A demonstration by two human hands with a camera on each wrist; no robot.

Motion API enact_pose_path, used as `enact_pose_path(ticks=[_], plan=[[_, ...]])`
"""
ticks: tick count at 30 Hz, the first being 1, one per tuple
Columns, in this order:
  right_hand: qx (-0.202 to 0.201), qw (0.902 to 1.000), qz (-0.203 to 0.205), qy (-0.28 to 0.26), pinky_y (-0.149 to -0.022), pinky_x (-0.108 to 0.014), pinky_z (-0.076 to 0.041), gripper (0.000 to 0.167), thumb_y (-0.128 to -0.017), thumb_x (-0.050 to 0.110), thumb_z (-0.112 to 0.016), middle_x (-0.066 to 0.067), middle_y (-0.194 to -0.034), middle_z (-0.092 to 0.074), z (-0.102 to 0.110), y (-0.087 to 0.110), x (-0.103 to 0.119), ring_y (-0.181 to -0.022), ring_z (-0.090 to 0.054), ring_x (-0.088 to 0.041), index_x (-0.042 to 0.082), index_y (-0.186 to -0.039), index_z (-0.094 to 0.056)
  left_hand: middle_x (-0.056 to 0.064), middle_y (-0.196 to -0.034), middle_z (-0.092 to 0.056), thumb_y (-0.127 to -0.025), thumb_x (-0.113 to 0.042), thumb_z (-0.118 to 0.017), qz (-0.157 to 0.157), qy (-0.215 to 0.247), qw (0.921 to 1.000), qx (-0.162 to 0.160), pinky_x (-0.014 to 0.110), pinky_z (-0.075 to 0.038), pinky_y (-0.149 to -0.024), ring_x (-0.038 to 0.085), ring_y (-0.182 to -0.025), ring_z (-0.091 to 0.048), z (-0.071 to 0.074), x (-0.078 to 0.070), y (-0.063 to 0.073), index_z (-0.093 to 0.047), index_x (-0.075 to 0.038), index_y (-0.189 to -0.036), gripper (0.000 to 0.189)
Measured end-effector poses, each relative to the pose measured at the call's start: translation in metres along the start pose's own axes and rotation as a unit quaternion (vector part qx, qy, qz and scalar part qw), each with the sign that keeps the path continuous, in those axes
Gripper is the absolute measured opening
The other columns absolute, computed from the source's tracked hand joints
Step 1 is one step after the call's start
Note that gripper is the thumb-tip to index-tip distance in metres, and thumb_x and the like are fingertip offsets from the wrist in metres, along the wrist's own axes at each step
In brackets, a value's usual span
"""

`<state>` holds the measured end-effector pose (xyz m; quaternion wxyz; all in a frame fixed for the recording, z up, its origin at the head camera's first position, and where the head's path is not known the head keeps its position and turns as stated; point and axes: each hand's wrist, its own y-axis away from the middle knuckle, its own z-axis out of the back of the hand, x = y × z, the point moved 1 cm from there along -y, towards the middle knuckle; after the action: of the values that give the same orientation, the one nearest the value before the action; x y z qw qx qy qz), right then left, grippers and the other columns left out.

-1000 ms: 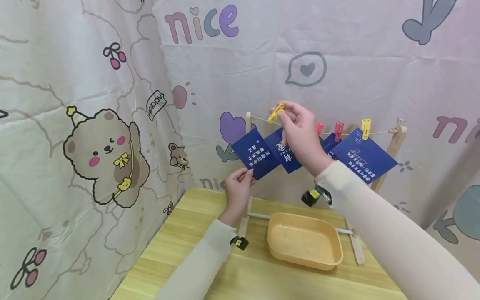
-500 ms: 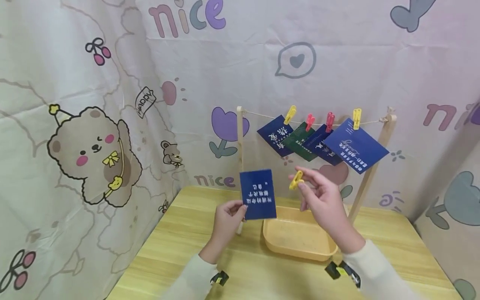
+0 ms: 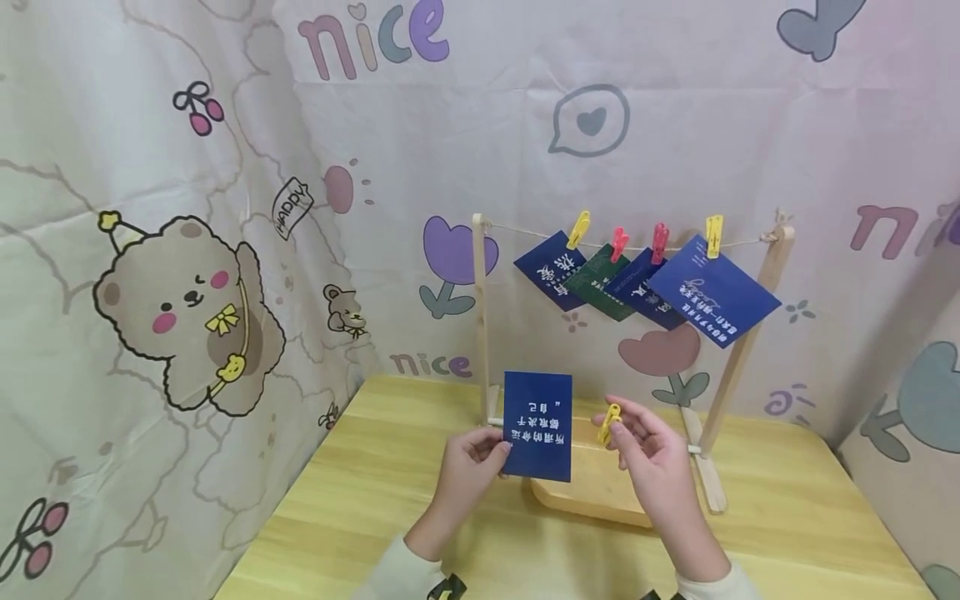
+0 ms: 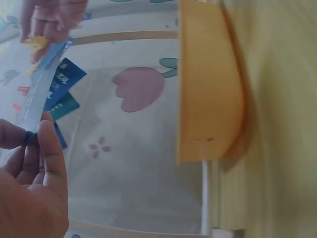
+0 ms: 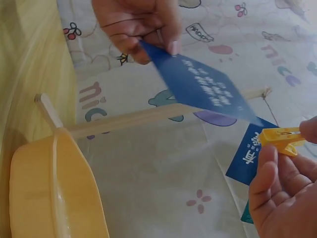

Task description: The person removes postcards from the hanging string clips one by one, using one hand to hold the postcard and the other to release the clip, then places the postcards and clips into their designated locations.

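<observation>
My left hand [image 3: 471, 467] pinches a blue card [image 3: 538, 427] with white writing by its lower left side, in front of the basin. To its right, my right hand [image 3: 656, 467] holds a yellow clothespin [image 3: 610, 423] between thumb and fingers, a short gap from the card. In the right wrist view the clothespin [image 5: 281, 139] sits between thumb and fingers, and the left hand [image 5: 143, 25] grips the card [image 5: 200, 84] by a corner. Behind, a string [image 3: 525, 232] carries a row of blue and green cards [image 3: 604, 283] hung by yellow and pink clothespins.
Two wooden posts [image 3: 482, 325] hold up the string. A yellow-orange plastic basin [image 3: 592, 493] stands on the wooden table [image 3: 337, 492] between the posts, partly hidden by the card and right hand. A printed curtain [image 3: 420, 125] hangs behind and at the left.
Both hands have come down from the string to above the basin, the left with the blue card, the right with the yellow clothespin. The card has turned upright.
</observation>
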<state>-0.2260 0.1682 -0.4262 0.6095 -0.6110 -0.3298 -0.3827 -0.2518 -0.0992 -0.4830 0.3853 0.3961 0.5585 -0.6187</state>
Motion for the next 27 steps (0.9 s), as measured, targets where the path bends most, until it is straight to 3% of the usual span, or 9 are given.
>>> enact_pose_path(ticks=[5,7,12,16,19,23,27], plan=[[0.000,0.9975,-0.015,0.068,-0.075,-0.016,-0.060,0.031,-0.109,0.004,-0.064,-0.009,-0.110,-0.082,-0.004,0.004,-0.006,-0.092,-0.071,-0.005,0.000,-0.139,-0.067,0.020,-0.095,-0.080,-0.102,0.002,-0.069,-0.001,-0.007,0.9998,-0.016,0.026,-0.064,-0.061,0.011,-0.069,-0.071,0.004,-0.010,-0.003,-0.079,0.003,-0.106,0.012],[0.006,0.9942,-0.017,0.106,-0.075,-0.017,-0.060,0.031,-0.108,0.006,-0.066,-0.012,-0.108,-0.081,-0.004,0.002,-0.008,-0.092,-0.071,-0.002,0.001,-0.139,-0.069,0.018,-0.092,-0.080,-0.101,0.001,-0.069,-0.007,-0.016,0.9995,-0.026,0.027,-0.064,-0.060,0.011,-0.066,-0.069,0.008,-0.018,-0.007,-0.079,0.002,-0.105,0.011],[0.071,0.9712,-0.026,0.226,-0.069,-0.023,-0.060,0.030,-0.106,0.014,-0.072,-0.008,-0.102,-0.077,-0.003,-0.023,-0.019,-0.090,-0.070,-0.007,0.006,-0.135,-0.073,0.015,-0.090,-0.079,-0.101,0.001,-0.070,-0.029,-0.042,0.9983,-0.029,0.027,-0.064,-0.060,0.013,-0.067,-0.069,0.017,-0.043,-0.018,-0.080,0.000,-0.104,0.011],[0.166,0.9392,-0.016,0.300,-0.071,-0.027,-0.059,0.031,-0.103,0.012,-0.073,-0.004,-0.100,-0.074,-0.005,-0.053,-0.037,-0.088,-0.068,-0.013,0.003,-0.133,-0.074,0.014,-0.093,-0.078,-0.100,0.000,-0.071,-0.046,-0.064,0.9968,-0.014,0.027,-0.065,-0.062,0.014,-0.071,-0.070,0.022,-0.059,-0.027,-0.080,0.001,-0.106,0.010],[0.229,0.9108,-0.008,0.344,-0.065,-0.028,-0.055,0.029,-0.102,0.011,-0.074,-0.003,-0.093,-0.072,-0.010,-0.069,-0.057,-0.077,-0.064,-0.013,0.004,-0.130,-0.076,0.013,-0.094,-0.078,-0.100,0.000,-0.072,-0.052,-0.075,0.9958,-0.006,0.027,-0.065,-0.061,0.014,-0.071,-0.071,0.023,-0.064,-0.031,-0.080,0.002,-0.108,0.011],[0.288,0.8703,0.035,0.398,-0.062,-0.028,-0.052,0.027,-0.097,0.008,-0.077,0.002,-0.088,-0.071,-0.023,-0.082,-0.091,-0.069,-0.059,-0.010,0.016,-0.123,-0.079,0.015,-0.093,-0.077,-0.099,0.001,-0.071,-0.051,-0.070,0.9963,-0.001,0.027,-0.065,-0.061,0.014,-0.070,-0.070,0.022,-0.066,-0.035,-0.079,0.003,-0.107,0.011],[0.344,0.8306,0.090,0.428,-0.067,-0.030,-0.057,0.043,-0.088,0.003,-0.080,0.002,-0.098,-0.078,-0.038,-0.084,-0.119,-0.077,-0.064,-0.010,0.023,-0.127,-0.077,0.016,-0.090,-0.076,-0.099,0.003,-0.071,-0.039,-0.064,0.9972,-0.005,0.026,-0.064,-0.060,0.015,-0.068,-0.069,0.023,-0.062,-0.035,-0.080,0.003,-0.105,0.011]])
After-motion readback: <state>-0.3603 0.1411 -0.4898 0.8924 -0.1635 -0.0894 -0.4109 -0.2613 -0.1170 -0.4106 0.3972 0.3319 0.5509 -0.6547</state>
